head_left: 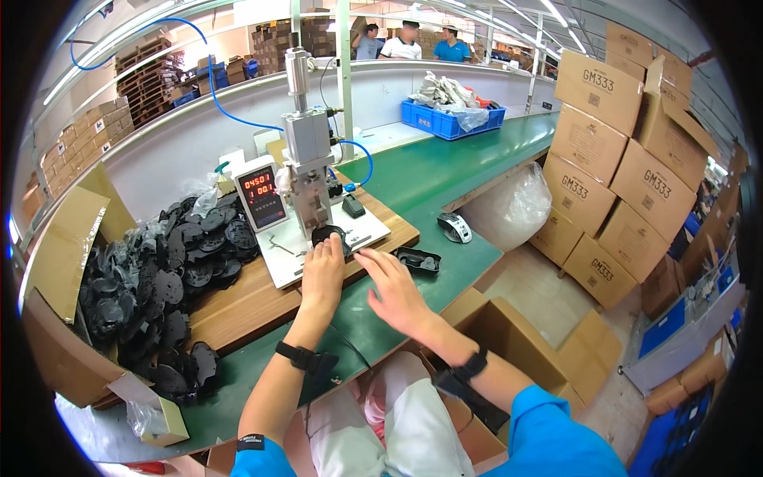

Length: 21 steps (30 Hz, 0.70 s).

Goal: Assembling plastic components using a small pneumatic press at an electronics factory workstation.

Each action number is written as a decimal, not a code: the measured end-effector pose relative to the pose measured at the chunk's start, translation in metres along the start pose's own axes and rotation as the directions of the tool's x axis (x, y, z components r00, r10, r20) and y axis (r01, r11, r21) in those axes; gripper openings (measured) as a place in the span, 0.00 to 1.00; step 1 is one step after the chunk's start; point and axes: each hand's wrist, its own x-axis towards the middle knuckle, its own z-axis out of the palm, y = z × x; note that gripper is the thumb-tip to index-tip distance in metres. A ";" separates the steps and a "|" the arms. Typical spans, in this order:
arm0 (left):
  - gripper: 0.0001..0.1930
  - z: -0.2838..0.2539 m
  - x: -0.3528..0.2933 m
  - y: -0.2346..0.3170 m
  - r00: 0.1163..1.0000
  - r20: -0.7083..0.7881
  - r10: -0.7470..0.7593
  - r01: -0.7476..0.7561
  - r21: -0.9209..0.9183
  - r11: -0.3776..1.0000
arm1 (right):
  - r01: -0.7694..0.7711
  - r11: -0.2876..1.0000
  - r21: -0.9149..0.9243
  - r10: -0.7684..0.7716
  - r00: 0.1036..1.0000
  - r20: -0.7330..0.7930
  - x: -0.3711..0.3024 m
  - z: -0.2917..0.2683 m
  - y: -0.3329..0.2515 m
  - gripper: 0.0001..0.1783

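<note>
A bench press [307,147] with a metal column stands on a white base plate [362,230]. Under its head lies a round black plastic part [324,232]. My left hand [322,274] reaches to this part, its fingers together and gripping the near edge; the fingertips are partly hidden. Just right of it, my right hand [397,292] is held over the plate's front corner, fingers stretched out and holding nothing. An open black plastic tray [419,261] with small items in it sits beyond the right fingers. A small black block [353,207] rests on the plate's right side.
Many black plastic parts [171,278] are heaped at left beside a cut carton [60,262]. A counter box with a red display [261,193] adjoins the press. A white and black mouse [455,227] lies on the green bench [469,254]. Cartons [600,187] are stacked at right.
</note>
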 end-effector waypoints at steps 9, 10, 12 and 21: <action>0.27 0.005 -0.001 -0.003 0.997 -0.049 -0.055 0.047 -0.151 0.987 | 0.042 0.997 -0.072 -0.035 0.995 0.094 0.048 0.073 0.033 0.14; 0.29 0.007 0.001 -0.006 0.997 -0.029 -0.065 0.058 -0.203 0.977 | 0.053 0.993 -0.105 -0.046 0.997 0.066 0.050 0.076 0.036 0.10; 0.34 0.005 -0.003 -0.016 0.997 -0.073 -0.029 0.012 -0.216 0.976 | 0.041 0.988 -0.150 -0.027 0.995 0.100 0.061 0.081 0.032 0.07; 0.34 -0.095 -0.126 -0.061 0.935 0.068 -0.348 0.354 -0.237 0.905 | 0.028 0.988 -0.151 0.000 0.983 0.185 0.070 0.069 0.035 0.18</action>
